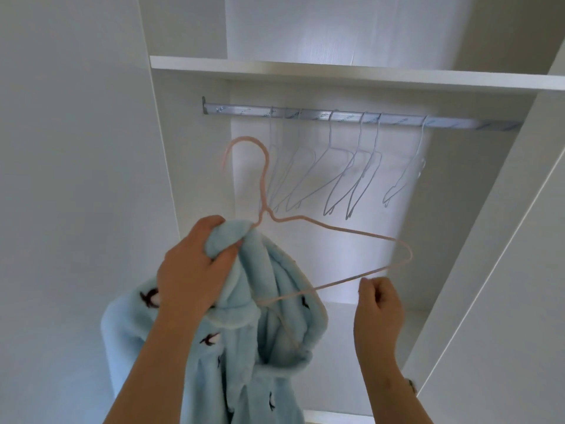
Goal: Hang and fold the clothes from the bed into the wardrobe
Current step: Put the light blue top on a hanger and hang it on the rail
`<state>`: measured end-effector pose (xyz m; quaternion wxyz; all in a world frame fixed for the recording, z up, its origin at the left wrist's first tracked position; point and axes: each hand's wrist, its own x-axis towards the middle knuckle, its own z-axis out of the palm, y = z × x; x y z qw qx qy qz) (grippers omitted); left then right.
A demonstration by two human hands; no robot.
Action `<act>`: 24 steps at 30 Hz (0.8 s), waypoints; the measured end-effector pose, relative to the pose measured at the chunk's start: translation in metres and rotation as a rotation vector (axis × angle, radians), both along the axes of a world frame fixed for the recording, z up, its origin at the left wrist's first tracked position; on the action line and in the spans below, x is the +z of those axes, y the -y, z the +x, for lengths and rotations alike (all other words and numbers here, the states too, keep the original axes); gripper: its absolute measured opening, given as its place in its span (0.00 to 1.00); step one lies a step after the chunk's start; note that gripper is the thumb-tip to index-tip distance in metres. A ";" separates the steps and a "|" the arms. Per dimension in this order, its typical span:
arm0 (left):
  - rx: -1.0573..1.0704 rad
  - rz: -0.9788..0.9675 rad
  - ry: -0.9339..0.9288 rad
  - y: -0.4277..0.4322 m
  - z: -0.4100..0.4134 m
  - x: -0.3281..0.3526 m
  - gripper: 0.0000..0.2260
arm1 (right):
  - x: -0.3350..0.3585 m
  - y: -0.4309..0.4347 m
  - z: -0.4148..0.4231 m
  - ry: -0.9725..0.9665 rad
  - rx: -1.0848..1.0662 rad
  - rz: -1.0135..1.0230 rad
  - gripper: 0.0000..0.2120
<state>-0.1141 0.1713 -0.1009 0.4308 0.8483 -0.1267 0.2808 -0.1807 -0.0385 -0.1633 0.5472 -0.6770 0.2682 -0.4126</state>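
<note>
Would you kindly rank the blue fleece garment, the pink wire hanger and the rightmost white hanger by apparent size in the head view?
1. blue fleece garment
2. pink wire hanger
3. rightmost white hanger, though it hangs farther away, so true sizes may match.

My fleece top hides the left side of the hanger and runs off the bottom edge. I can't tell if my right hand grips the wire.
</note>
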 end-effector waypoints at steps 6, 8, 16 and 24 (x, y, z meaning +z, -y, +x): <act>-0.092 -0.069 0.004 -0.002 -0.012 0.015 0.06 | -0.022 -0.014 0.008 -0.473 0.537 0.348 0.22; -0.106 -0.086 0.007 -0.005 -0.016 0.018 0.08 | -0.023 -0.023 0.007 -0.636 0.626 0.396 0.24; -0.072 0.028 -0.068 -0.031 -0.019 0.008 0.12 | -0.024 -0.006 0.010 -0.391 0.678 0.635 0.12; -0.094 0.100 -0.199 -0.070 -0.011 -0.004 0.12 | -0.022 0.010 0.005 -0.325 0.755 0.895 0.15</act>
